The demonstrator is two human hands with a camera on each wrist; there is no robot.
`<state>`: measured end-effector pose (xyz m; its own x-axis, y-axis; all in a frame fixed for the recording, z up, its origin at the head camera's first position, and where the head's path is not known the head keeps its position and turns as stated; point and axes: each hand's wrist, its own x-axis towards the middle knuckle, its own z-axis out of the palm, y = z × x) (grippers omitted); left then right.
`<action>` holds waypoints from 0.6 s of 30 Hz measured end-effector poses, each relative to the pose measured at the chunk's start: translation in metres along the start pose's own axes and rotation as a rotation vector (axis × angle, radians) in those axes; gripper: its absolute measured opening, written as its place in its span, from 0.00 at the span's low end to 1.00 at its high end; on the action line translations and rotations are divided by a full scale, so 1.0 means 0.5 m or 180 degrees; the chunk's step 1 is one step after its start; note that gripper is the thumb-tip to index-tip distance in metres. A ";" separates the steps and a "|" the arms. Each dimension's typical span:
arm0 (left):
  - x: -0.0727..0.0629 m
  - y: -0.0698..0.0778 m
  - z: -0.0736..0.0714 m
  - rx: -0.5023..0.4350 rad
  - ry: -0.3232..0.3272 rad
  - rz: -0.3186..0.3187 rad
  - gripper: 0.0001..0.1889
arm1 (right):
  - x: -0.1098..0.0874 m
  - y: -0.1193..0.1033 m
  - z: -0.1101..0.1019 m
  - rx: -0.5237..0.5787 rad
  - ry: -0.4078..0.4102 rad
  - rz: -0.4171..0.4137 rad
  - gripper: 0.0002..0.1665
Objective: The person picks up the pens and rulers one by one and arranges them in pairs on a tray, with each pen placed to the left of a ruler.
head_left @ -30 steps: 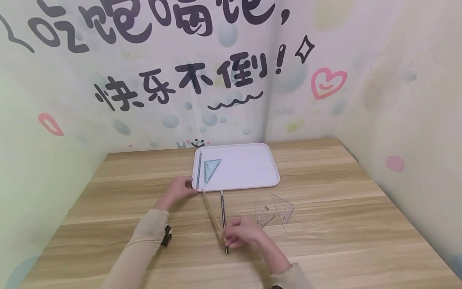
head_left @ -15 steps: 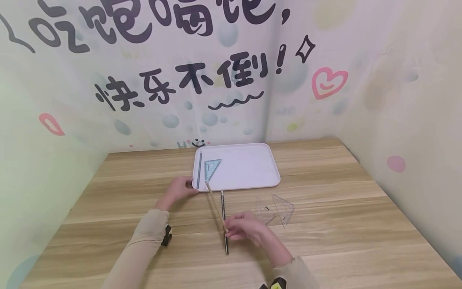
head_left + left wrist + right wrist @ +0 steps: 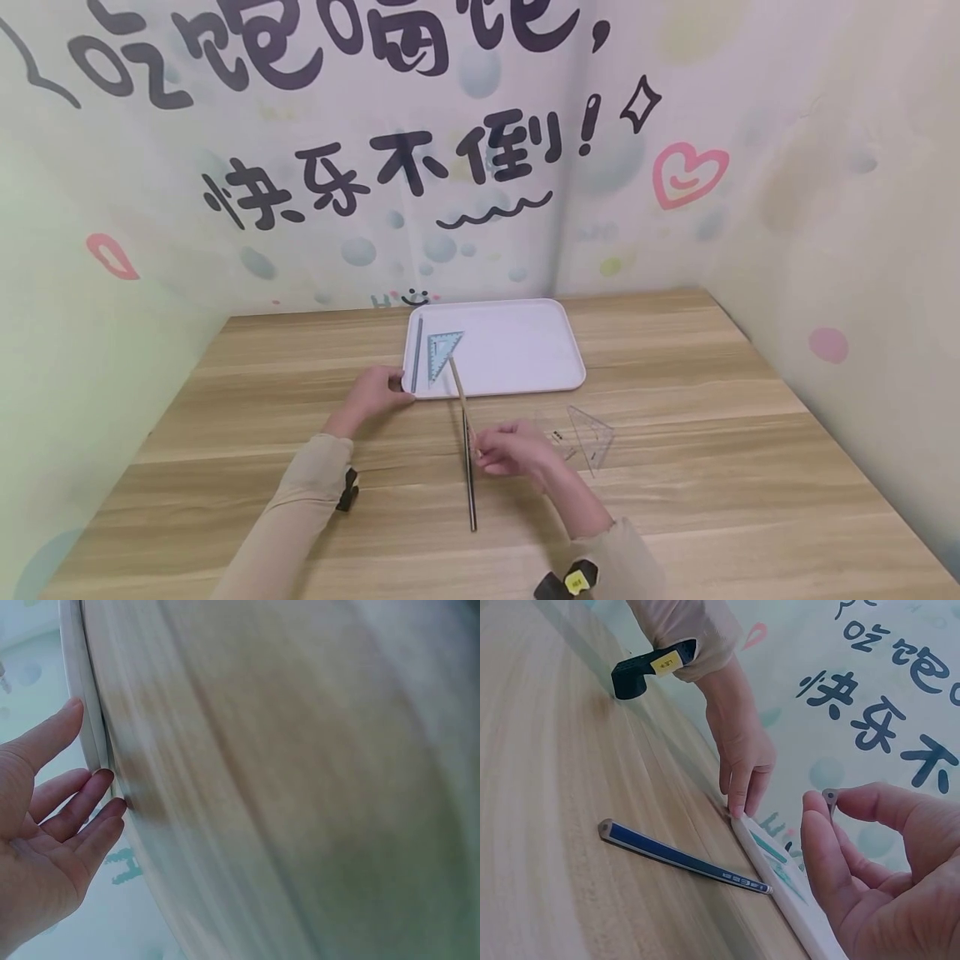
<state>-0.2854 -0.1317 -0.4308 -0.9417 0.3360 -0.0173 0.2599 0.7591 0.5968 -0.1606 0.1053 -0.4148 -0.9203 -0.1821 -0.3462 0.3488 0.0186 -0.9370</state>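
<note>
My right hand [image 3: 513, 448] pinches a tan pencil [image 3: 461, 396] by its near end, between thumb and fingertips; the far end overlaps the set square in the tray. In the right wrist view the end of this pencil [image 3: 829, 796] points at the camera. My left hand [image 3: 373, 393] holds the front left corner of the white tray [image 3: 525, 354], thumb and fingers on its rim [image 3: 88, 724]. Inside the tray lie a light blue set square [image 3: 441, 352] and, along the left side, a slim blue-grey stick [image 3: 417, 354].
A dark pencil [image 3: 471, 492] lies on the wooden table [image 3: 712, 467] in front of the tray, close beside my right hand. To the right are two clear plastic set squares [image 3: 592, 435], one partly behind the hand. A printed wall [image 3: 315, 258] stands behind the table.
My right hand has moved forward and slightly right; the tan pencil's far end has swung from the tray's front rim to over the blue set square. My left hand stays at the tray corner.
</note>
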 end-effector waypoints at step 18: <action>-0.002 0.000 0.002 -0.0072 0.0029 -0.0032 0.13 | 0.035 -0.020 -0.008 0.0086 0.0153 -0.0076 0.16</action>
<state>-0.2842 -0.1316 -0.4313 -0.9461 0.3234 -0.0161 0.2457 0.7496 0.6146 -0.1808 0.1059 -0.4119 -0.9357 -0.1348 -0.3261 0.3306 -0.0118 -0.9437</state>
